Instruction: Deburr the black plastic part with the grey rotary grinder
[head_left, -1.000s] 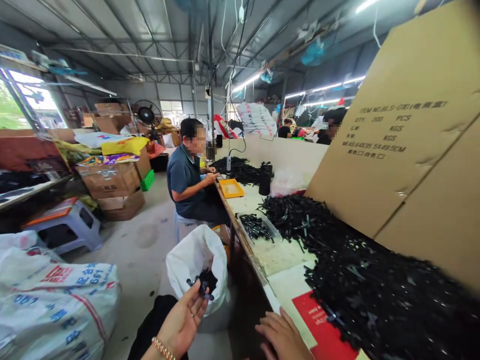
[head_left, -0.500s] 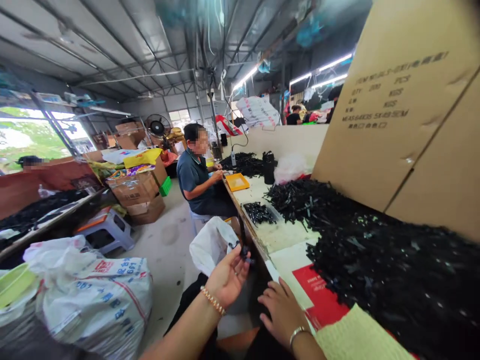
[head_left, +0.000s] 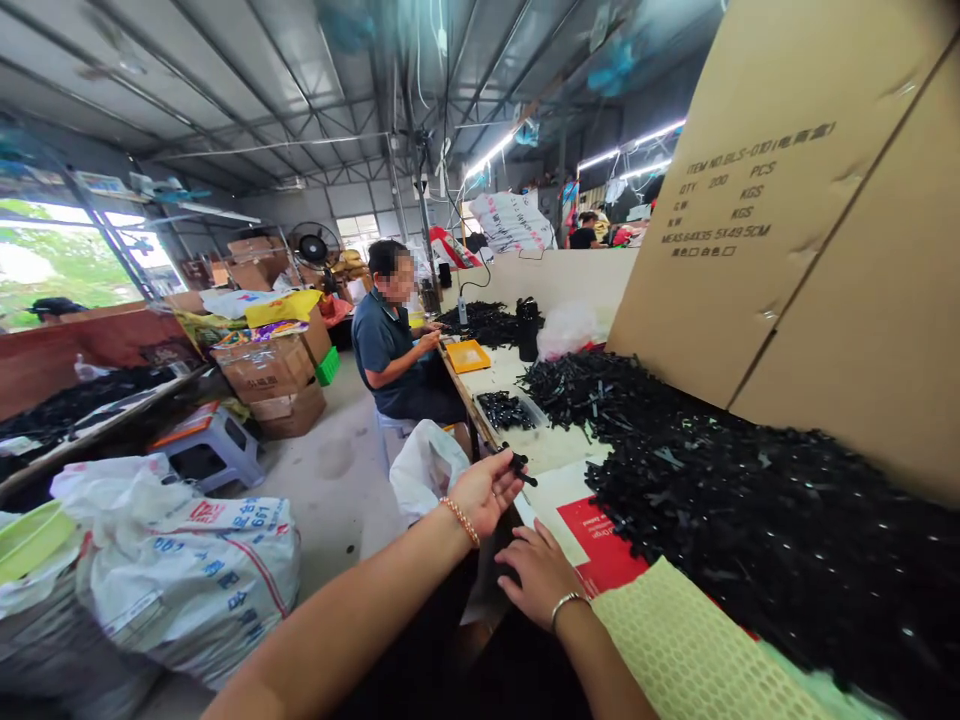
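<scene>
Left hand (head_left: 486,494) with small black parts (head_left: 519,466)
Its grip is closed on the parts; the right hand (head_left: 537,574) is open at the counter's (head_left: 559,452) left edge.

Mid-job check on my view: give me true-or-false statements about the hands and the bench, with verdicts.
1. The left hand holds black pieces. True.
2. The right hand grips the orange tray. False: the orange tray lies farther along the table, apart from the right hand.
3. A printed cardboard panel stands behind the large black pile. True.
4. The left wrist is bare. False: it wears a beaded bracelet.
</scene>
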